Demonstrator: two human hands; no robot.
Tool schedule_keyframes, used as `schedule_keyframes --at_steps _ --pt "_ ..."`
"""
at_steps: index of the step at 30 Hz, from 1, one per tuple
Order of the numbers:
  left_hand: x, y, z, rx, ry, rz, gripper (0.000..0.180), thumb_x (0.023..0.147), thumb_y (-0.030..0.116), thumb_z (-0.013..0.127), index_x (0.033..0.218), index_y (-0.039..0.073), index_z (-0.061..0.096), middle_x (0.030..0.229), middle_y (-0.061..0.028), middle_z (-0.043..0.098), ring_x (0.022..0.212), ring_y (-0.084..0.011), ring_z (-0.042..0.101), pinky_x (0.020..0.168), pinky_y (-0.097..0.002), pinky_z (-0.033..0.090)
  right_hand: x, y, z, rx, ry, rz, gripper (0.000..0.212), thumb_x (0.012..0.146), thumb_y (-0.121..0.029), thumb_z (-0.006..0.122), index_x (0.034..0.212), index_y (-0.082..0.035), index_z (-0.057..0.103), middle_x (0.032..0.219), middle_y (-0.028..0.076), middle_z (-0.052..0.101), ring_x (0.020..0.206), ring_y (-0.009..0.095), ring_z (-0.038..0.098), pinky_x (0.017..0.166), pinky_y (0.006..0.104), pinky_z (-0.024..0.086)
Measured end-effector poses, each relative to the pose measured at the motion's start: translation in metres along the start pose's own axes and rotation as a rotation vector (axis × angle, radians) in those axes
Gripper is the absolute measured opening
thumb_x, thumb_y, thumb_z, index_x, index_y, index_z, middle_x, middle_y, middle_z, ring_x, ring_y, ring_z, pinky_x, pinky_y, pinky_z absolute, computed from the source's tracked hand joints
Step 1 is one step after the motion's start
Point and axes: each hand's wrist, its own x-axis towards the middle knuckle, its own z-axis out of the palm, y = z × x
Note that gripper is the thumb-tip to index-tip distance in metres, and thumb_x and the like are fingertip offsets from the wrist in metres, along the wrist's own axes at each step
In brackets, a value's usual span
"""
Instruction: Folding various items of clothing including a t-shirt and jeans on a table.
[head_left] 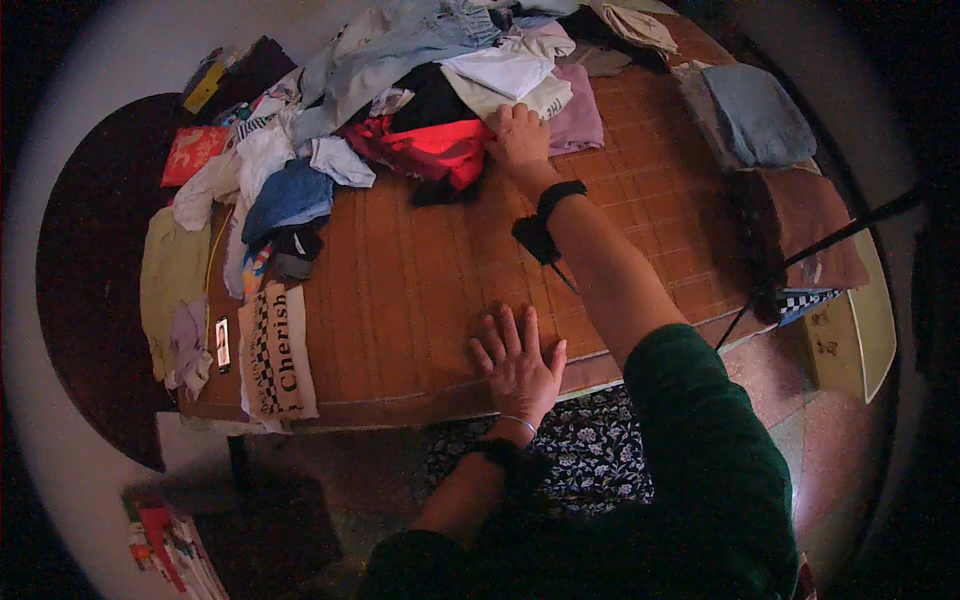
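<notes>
The right hand (520,140) reaches to the pile at the top centre of the frame, its fingers on the lower edge of the cream printed garment (553,97); whether they pinch it or only rest there, I cannot tell. The left hand (517,365) lies spread and holds nothing, on the near edge of the brown mat (420,300), lower centre. A good pull would pinch the cream layer alone, clear of the red garment (440,152) and mauve garment (580,118), and draw it slowly, the free palm steadying its neighbours.
</notes>
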Motion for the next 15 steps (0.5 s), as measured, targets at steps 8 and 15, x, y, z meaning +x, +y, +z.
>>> schedule_keyframes --at_steps 8,15 --pt "0.0 0.005 0.005 -0.038 0.03 0.024 0.067 0.091 0.053 0.05 0.143 0.012 0.04 0.151 -0.0197 0.03 0.141 -0.0422 0.022 0.112 -0.0609 0.012 0.001 0.062 -0.022 0.462 -0.369 0.038 0.023 0.083 -0.019 0.06 0.101 -0.005 0.06 0.095 0.02 0.063 0.091 0.035 0.063 0.081 0.043 0.05" --pt "-0.007 0.0 0.014 -0.036 0.086 0.029 0.068 0.091 0.055 0.048 0.143 0.012 0.041 0.15 -0.0198 0.033 0.141 -0.0412 0.024 0.113 -0.0606 0.01 -0.06 0.082 -0.203 1.1 -0.128 0.159 0.028 0.094 -0.023 0.059 0.106 0.002 0.059 0.095 0.008 0.064 0.082 0.017 0.059 0.073 0.0376 0.049"
